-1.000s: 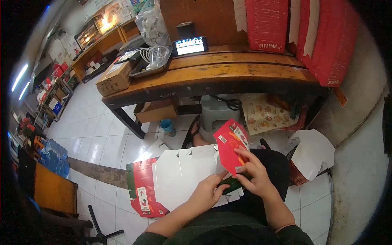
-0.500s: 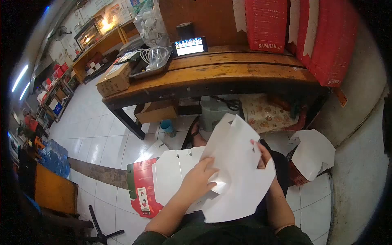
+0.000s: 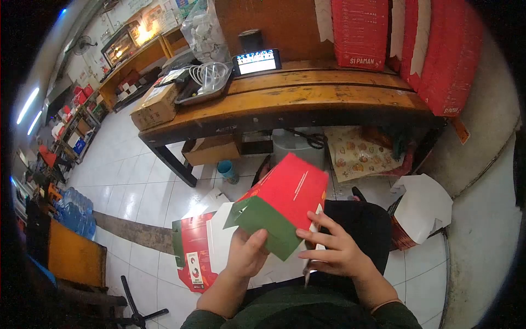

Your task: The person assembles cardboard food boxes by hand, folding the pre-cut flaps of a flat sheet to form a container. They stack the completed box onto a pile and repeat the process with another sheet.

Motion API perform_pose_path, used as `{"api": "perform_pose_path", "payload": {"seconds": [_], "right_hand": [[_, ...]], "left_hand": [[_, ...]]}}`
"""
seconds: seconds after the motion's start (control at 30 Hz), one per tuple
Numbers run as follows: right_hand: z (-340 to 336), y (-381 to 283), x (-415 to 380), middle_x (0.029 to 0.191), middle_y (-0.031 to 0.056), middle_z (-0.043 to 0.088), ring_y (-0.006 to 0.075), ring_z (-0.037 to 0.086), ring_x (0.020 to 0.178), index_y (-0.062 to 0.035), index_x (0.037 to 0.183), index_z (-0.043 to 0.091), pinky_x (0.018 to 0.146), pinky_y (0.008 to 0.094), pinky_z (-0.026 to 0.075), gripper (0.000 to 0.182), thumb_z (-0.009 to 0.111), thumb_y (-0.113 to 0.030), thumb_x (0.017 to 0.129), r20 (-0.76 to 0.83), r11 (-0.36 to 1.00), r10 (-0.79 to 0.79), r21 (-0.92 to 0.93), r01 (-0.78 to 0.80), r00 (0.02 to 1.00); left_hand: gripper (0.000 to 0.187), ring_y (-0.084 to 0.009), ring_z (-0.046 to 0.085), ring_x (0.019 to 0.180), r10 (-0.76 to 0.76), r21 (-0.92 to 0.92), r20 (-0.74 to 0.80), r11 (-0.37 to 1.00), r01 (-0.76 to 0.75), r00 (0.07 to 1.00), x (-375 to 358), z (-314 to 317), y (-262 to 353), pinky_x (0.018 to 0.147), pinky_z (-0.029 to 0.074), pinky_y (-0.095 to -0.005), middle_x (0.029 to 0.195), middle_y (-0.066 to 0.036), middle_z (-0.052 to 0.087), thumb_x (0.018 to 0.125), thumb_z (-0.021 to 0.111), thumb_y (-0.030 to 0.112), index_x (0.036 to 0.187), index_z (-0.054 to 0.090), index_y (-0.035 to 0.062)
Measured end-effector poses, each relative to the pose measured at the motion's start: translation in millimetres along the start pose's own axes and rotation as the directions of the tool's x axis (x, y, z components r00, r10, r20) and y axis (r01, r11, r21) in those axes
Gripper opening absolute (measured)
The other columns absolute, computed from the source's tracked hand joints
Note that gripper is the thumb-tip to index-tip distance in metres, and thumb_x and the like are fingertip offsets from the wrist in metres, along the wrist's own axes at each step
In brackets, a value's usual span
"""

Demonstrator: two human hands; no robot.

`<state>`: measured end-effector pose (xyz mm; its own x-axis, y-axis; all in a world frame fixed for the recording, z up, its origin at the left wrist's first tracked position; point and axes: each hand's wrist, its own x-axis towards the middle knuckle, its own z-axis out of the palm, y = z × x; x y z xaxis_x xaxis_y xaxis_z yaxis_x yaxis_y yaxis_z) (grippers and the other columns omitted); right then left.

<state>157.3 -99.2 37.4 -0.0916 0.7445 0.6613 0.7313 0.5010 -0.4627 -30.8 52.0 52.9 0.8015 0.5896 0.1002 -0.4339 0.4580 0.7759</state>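
A red and green cardboard food box (image 3: 290,189), partly folded, is held up in front of my lap. My left hand (image 3: 247,253) pinches its green flap (image 3: 268,227), thumb on the outer face and the other fingers hidden behind. My right hand (image 3: 337,247) grips the right edge, its fingers bent over the white side. Below and left lies another unfolded carton (image 3: 196,236), white inside with a red and green printed end. To the right, a stack of flat cartons (image 3: 421,208) stands by my seat, white side up.
Ahead is a wooden bench (image 3: 307,101) bearing a lit phone (image 3: 256,62), a tray of cables (image 3: 205,85), a cardboard box (image 3: 159,107) and tall red carton stacks (image 3: 359,35). Beneath it are a blue cup (image 3: 227,171) and a grey bucket (image 3: 298,143). Water bottles (image 3: 75,213) stand left.
The carton has been turned from its white inside to its red and green outside and bent into a fold. Both hands have shifted, my left to the green flap and my right lower.
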Motion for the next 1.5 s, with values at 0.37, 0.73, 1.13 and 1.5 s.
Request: {"api": "perform_pose_path", "payload": {"seconds": [0.37,0.73,1.13,1.5], "right_hand": [[14.5,-8.2,-4.9,0.139,0.0231,0.057,0.0361,0.059,0.126,-0.0065,0.120,0.070,0.104,0.0423,0.049,0.054,0.089,-0.020,0.071,-0.288,0.962,0.264,0.146,-0.231,0.920],[20.4,-10.4,-18.4,0.141,0.0252,0.053,0.0351,0.058,0.127,-0.0075,0.111,0.076,0.106,0.0439,0.050,0.043,0.089,-0.012,0.070,-0.342,0.912,0.325,0.358,-0.198,0.882],[25.5,10.7,-18.7,0.143,0.0208,0.051,0.0390,0.058,0.126,-0.0054,0.115,0.072,0.104,0.0449,0.050,0.036,0.080,-0.007,0.080,-0.212,0.923,0.382,0.048,-0.381,0.899],[32.7,42.4,-34.3,0.142,0.0172,0.054,0.0413,0.038,0.144,-0.0062,0.097,0.066,0.117,0.0541,0.027,0.017,0.074,-0.008,0.082,-0.296,0.861,0.465,0.372,-0.348,0.834]], "left_hand": [[0.033,-0.0310,0.060,0.124,0.107,0.185,-0.017,0.977,-0.102,0.994,-8.0,7.2,-41.4,0.107,0.049,-0.0506,0.134,-0.015,0.061,0.103,0.049,0.002,0.136,0.054,0.0015],[0.033,-0.0233,0.059,0.122,0.051,0.229,0.104,0.971,-0.073,0.993,-15.3,16.0,-37.9,0.108,0.048,-0.0427,0.134,-0.014,0.060,0.103,0.052,0.001,0.136,0.053,-0.0017],[0.030,-0.0267,0.068,0.102,-0.027,0.788,0.110,0.612,-0.071,0.994,4.8,-5.8,-49.5,0.089,0.054,-0.0371,0.109,-0.013,0.068,0.093,0.060,-0.003,0.123,0.059,-0.0010],[0.058,-0.0418,0.069,0.093,-0.220,0.971,-0.022,0.230,0.073,0.975,3.9,-13.0,-42.2,0.082,0.054,-0.0462,0.097,-0.024,0.070,0.091,0.059,0.000,0.146,0.043,0.0084]]}}
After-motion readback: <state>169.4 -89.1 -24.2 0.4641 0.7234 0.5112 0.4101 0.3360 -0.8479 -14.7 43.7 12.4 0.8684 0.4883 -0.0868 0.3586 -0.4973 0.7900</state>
